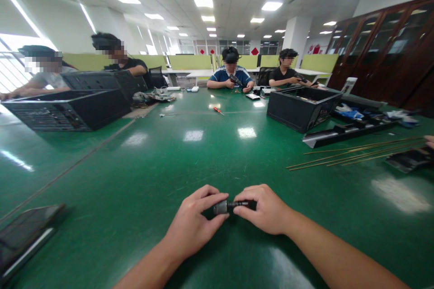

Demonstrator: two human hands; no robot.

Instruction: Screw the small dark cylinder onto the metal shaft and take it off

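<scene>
Low in the middle of the head view, both my hands meet at a small dark cylindrical part [220, 208], its exact kind unclear. A thin ribbed shaft [231, 205] extends from its right end. My left hand [194, 219] grips the cylinder between thumb and fingers. Around the shaft's right end closes my right hand [266, 210], thumb and forefinger near a dark piece with a bright pin; its far end is hidden by the palm. The part is held roughly level, just over or on the green table [162, 162].
Black computer cases [288, 110] stand at the right and far left. Thin brass-coloured rods [335, 154] lie at right, near another person's hand [430, 141]. An orange screwdriver [217, 110] lies ahead. A dark panel [27, 235] is at lower left. Several people sit around the table.
</scene>
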